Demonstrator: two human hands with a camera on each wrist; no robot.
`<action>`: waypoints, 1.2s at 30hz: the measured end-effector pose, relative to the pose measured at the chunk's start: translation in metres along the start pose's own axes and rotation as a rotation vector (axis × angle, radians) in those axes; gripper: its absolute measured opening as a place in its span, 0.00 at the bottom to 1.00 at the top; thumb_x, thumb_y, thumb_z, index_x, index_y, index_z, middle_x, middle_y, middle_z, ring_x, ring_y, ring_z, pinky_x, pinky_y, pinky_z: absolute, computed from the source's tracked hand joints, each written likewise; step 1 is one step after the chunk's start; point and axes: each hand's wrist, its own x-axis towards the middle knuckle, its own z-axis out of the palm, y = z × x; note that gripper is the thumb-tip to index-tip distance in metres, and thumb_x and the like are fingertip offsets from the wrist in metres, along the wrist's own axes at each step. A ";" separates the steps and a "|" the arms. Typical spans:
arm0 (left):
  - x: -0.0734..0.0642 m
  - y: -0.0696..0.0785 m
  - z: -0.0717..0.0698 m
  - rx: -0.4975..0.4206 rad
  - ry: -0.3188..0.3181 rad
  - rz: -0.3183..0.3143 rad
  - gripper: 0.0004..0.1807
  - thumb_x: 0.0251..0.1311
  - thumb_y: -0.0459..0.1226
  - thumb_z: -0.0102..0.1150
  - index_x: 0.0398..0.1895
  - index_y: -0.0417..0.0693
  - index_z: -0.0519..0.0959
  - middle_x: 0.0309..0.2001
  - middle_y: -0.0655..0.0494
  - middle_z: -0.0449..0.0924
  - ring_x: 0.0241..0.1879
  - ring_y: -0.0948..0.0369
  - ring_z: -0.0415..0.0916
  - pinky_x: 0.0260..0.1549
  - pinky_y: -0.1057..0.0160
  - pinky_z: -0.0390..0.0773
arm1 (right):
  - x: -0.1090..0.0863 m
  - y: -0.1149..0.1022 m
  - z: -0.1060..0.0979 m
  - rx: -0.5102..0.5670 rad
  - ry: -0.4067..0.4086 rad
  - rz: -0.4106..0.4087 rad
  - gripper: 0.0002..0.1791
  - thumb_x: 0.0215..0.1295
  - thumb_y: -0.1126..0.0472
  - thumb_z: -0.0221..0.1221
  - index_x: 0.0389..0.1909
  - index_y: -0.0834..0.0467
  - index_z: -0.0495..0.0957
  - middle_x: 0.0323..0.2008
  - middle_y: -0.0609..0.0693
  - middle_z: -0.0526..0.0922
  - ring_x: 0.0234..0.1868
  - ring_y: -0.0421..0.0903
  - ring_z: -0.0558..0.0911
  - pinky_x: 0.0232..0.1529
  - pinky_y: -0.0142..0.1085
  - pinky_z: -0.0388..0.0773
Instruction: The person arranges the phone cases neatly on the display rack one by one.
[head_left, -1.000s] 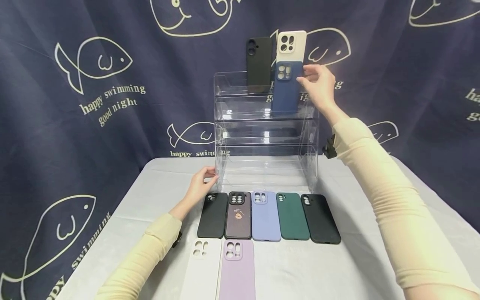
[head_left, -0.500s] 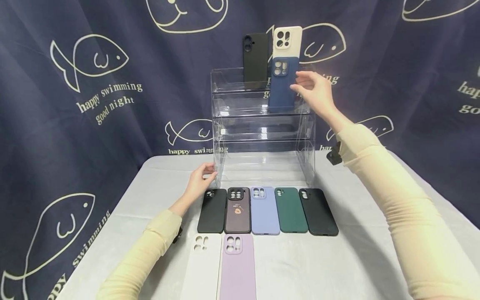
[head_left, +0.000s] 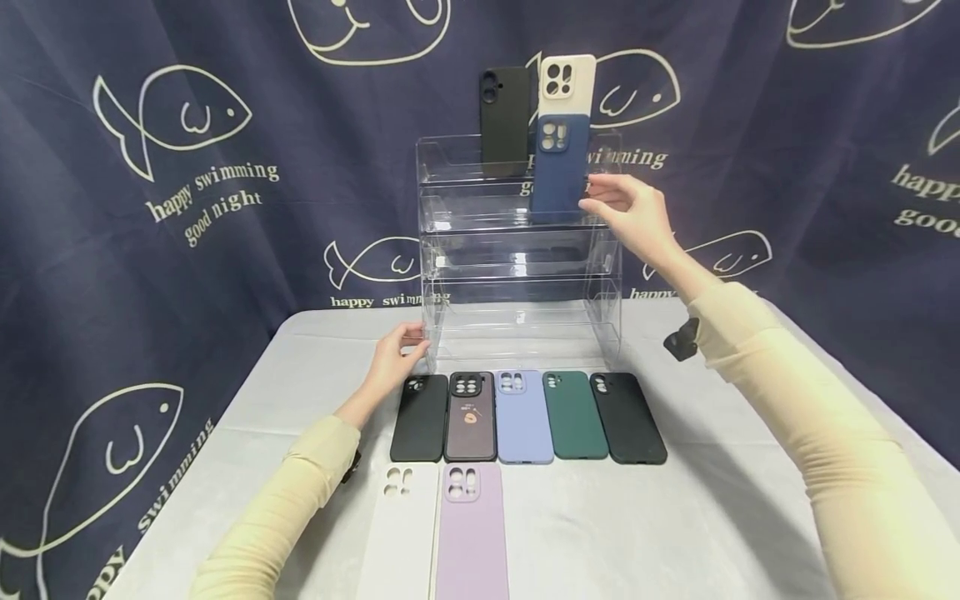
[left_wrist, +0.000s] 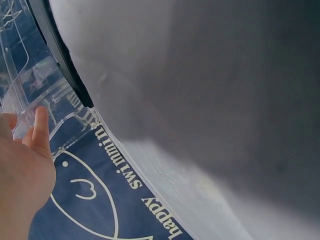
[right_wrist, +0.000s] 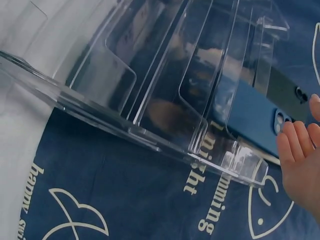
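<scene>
A clear tiered display rack (head_left: 480, 228) stands on the table. My left hand (head_left: 392, 360) holds its lower left side edge between thumb and fingers. A blue phone case (head_left: 561, 179) leans upright in the second tier from the top, at the right. Behind it a white phone case (head_left: 573, 102) rises higher, with its lower part hidden. Left of these, a black phone case (head_left: 505, 121) stands in the top tier. My right hand (head_left: 633, 218) is at the blue case's lower right edge, fingers loosely bent; in the right wrist view its fingers (right_wrist: 295, 142) are near the camera cutout.
Before the rack lies a row of several phone cases, among them a brown one (head_left: 471, 429), a light blue one (head_left: 525, 429) and a green one (head_left: 577, 425). Nearer are a white case (head_left: 401, 533) and a purple case (head_left: 472, 542). A dark patterned curtain (head_left: 247, 350) hangs behind.
My right hand has moved down along the blue case's right edge, from beside its camera cutouts to near its bottom. The case stays in its tier. The left hand keeps its place at the rack.
</scene>
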 end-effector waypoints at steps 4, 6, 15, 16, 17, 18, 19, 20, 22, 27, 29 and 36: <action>0.000 0.000 -0.001 0.008 0.001 -0.005 0.18 0.60 0.31 0.58 0.52 0.31 0.72 0.44 0.35 0.79 0.47 0.44 0.79 0.43 0.52 0.84 | -0.009 -0.008 0.002 0.013 -0.029 -0.021 0.21 0.58 0.58 0.65 0.52 0.61 0.78 0.46 0.59 0.83 0.35 0.21 0.77 0.45 0.22 0.79; 0.000 -0.001 0.000 0.011 0.004 -0.009 0.18 0.60 0.31 0.58 0.52 0.31 0.72 0.44 0.35 0.80 0.46 0.44 0.79 0.43 0.52 0.83 | -0.014 -0.013 0.003 0.023 -0.044 -0.024 0.21 0.58 0.59 0.65 0.53 0.60 0.78 0.46 0.59 0.83 0.35 0.21 0.77 0.44 0.20 0.78; 0.001 0.000 0.001 0.011 -0.005 -0.002 0.19 0.59 0.31 0.59 0.52 0.30 0.72 0.45 0.34 0.79 0.47 0.43 0.79 0.44 0.51 0.83 | -0.054 -0.056 0.006 0.083 -0.132 -0.035 0.19 0.58 0.68 0.63 0.51 0.68 0.76 0.46 0.65 0.82 0.36 0.22 0.79 0.40 0.17 0.77; 0.001 0.000 0.001 0.010 -0.006 -0.004 0.19 0.59 0.31 0.59 0.53 0.30 0.72 0.45 0.34 0.79 0.47 0.43 0.79 0.44 0.51 0.83 | -0.059 -0.058 0.006 0.079 -0.143 -0.036 0.19 0.58 0.68 0.63 0.51 0.67 0.77 0.46 0.64 0.82 0.36 0.22 0.78 0.40 0.16 0.77; 0.001 0.000 0.001 0.010 -0.008 -0.004 0.19 0.59 0.31 0.59 0.53 0.30 0.72 0.46 0.34 0.79 0.47 0.43 0.79 0.44 0.51 0.83 | -0.064 -0.060 0.007 0.075 -0.155 -0.033 0.19 0.57 0.68 0.63 0.51 0.67 0.77 0.47 0.63 0.82 0.37 0.23 0.79 0.40 0.16 0.76; 0.001 -0.001 0.001 0.009 -0.010 -0.005 0.19 0.60 0.31 0.58 0.53 0.30 0.71 0.46 0.34 0.79 0.47 0.43 0.78 0.44 0.51 0.83 | -0.068 -0.062 0.007 0.069 -0.166 -0.032 0.19 0.57 0.68 0.63 0.51 0.67 0.77 0.47 0.63 0.82 0.38 0.28 0.82 0.41 0.17 0.77; 0.001 -0.001 0.000 0.011 -0.011 -0.006 0.19 0.60 0.31 0.58 0.53 0.30 0.71 0.46 0.34 0.79 0.47 0.43 0.78 0.44 0.51 0.83 | -0.072 -0.063 0.007 0.057 -0.175 -0.032 0.20 0.57 0.68 0.63 0.51 0.66 0.77 0.48 0.62 0.82 0.40 0.33 0.83 0.42 0.19 0.78; 0.001 -0.001 0.000 0.013 -0.013 -0.005 0.19 0.60 0.31 0.58 0.53 0.30 0.71 0.46 0.34 0.79 0.47 0.43 0.78 0.44 0.51 0.83 | -0.076 -0.064 0.008 0.051 -0.184 -0.028 0.20 0.57 0.68 0.63 0.51 0.66 0.77 0.48 0.61 0.82 0.42 0.39 0.84 0.43 0.22 0.80; 0.001 -0.002 0.000 0.020 -0.013 -0.002 0.19 0.60 0.31 0.58 0.53 0.31 0.72 0.46 0.35 0.79 0.47 0.43 0.79 0.44 0.51 0.83 | -0.083 -0.064 0.010 0.044 -0.205 -0.024 0.20 0.56 0.67 0.64 0.52 0.65 0.77 0.49 0.60 0.82 0.45 0.49 0.84 0.45 0.28 0.81; 0.002 -0.003 -0.003 0.044 -0.012 0.010 0.19 0.60 0.32 0.59 0.53 0.31 0.72 0.45 0.36 0.80 0.46 0.44 0.79 0.43 0.51 0.83 | -0.097 -0.063 0.016 0.069 -0.249 -0.030 0.21 0.56 0.68 0.64 0.52 0.66 0.76 0.49 0.61 0.81 0.47 0.59 0.82 0.48 0.40 0.81; 0.002 -0.003 -0.003 0.050 -0.013 0.015 0.19 0.60 0.32 0.59 0.53 0.32 0.72 0.45 0.36 0.80 0.46 0.45 0.79 0.42 0.52 0.84 | -0.102 -0.064 0.018 0.085 -0.259 -0.035 0.20 0.56 0.70 0.63 0.51 0.68 0.76 0.49 0.62 0.81 0.47 0.59 0.81 0.48 0.43 0.81; 0.001 -0.002 -0.002 0.043 -0.019 0.009 0.19 0.60 0.32 0.58 0.54 0.33 0.72 0.45 0.36 0.80 0.46 0.44 0.79 0.43 0.53 0.84 | -0.124 -0.064 0.029 0.121 -0.316 -0.077 0.20 0.54 0.72 0.64 0.50 0.69 0.76 0.49 0.63 0.81 0.48 0.58 0.81 0.50 0.44 0.80</action>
